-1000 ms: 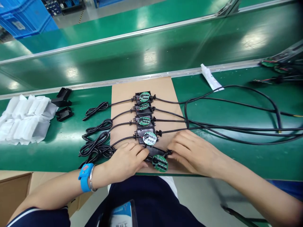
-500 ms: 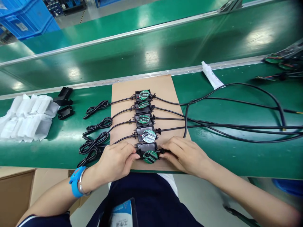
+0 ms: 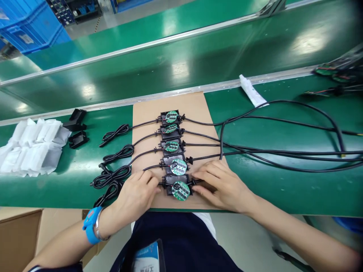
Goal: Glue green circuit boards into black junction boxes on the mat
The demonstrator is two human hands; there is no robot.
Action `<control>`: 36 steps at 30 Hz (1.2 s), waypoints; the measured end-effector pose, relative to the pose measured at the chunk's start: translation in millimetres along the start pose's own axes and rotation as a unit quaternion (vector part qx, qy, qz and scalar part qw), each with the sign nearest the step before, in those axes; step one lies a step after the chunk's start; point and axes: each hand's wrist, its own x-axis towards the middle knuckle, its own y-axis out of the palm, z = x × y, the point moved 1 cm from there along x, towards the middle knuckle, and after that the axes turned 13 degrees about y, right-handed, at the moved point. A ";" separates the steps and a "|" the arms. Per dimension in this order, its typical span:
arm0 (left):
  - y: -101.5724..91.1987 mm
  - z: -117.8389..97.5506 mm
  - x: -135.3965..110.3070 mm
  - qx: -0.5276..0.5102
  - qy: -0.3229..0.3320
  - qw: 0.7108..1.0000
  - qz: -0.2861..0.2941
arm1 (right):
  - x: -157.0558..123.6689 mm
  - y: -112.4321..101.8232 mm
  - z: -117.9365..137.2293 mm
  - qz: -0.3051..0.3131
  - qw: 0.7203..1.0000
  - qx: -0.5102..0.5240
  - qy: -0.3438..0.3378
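Head-worn camera, facing forward and down, near the bench (image 3: pixel 312 189)

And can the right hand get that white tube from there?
Probably yes: nothing covers the white tube, and just some black cables lie between it and the right hand. That hand would first have to move away from the nearest black case.

Matt brown paperboard, smooth and flat-toned, for the cardboard sheet (image 3: pixel 195 128). Glossy green, streaked with reflected light, across the counter (image 3: pixel 90 160) around the sheet. Black plastic, faintly shiny, in the boxes (image 3: pixel 180 178) on the sheet; hard green gloss on the circuit boards (image 3: pixel 182 192) over them. Smooth, rubbery black on the cables (image 3: pixel 340 140) either side of the sheet. Crinkled, soft-looking white wrapping around the packets (image 3: pixel 45 156), far left of the sheet. Dull grey metal along the strip (image 3: pixel 221 87) behind it.
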 end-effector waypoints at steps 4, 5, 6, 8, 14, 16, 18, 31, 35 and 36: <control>-15.4 2.7 -8.5 -0.080 -0.002 0.996 -0.030 | 14.5 -28.3 -3.0 -0.011 0.999 0.011 -0.035; -19.5 5.4 -9.5 -0.086 -0.004 0.995 -0.042 | 23.8 -38.0 -11.8 -0.028 0.999 0.004 -0.024; -23.3 8.6 -9.6 -0.089 -0.005 0.995 -0.055 | 35.8 -48.6 -25.6 -0.048 0.999 -0.009 0.002; -30.4 15.6 -7.0 -0.088 -0.006 0.993 -0.084 | 65.7 -72.1 -67.2 -0.092 0.990 -0.052 0.092; -57.0 32.4 21.2 -0.144 0.020 0.985 -0.095 | 145.8 -128.4 -205.1 -0.155 0.939 -0.083 0.297; -65.7 41.0 39.5 -0.178 0.016 0.980 -0.084 | 157.4 -132.0 -221.5 -0.144 0.931 -0.050 0.332; -70.7 52.2 65.7 -0.216 0.000 0.973 -0.078 | 163.8 -128.9 -218.4 -0.163 0.923 -0.004 0.350; -71.7 49.3 179.0 -0.378 0.020 0.891 -0.249 | 147.9 -71.8 -16.3 -0.178 0.913 0.321 0.177; -60.5 47.5 161.9 -0.504 -0.021 0.827 -0.249 | 140.8 -66.9 5.7 -0.148 0.948 0.264 0.101; -57.8 47.4 158.8 -0.529 -0.016 0.816 -0.233 | 140.6 -64.6 8.5 -0.131 0.947 0.277 0.092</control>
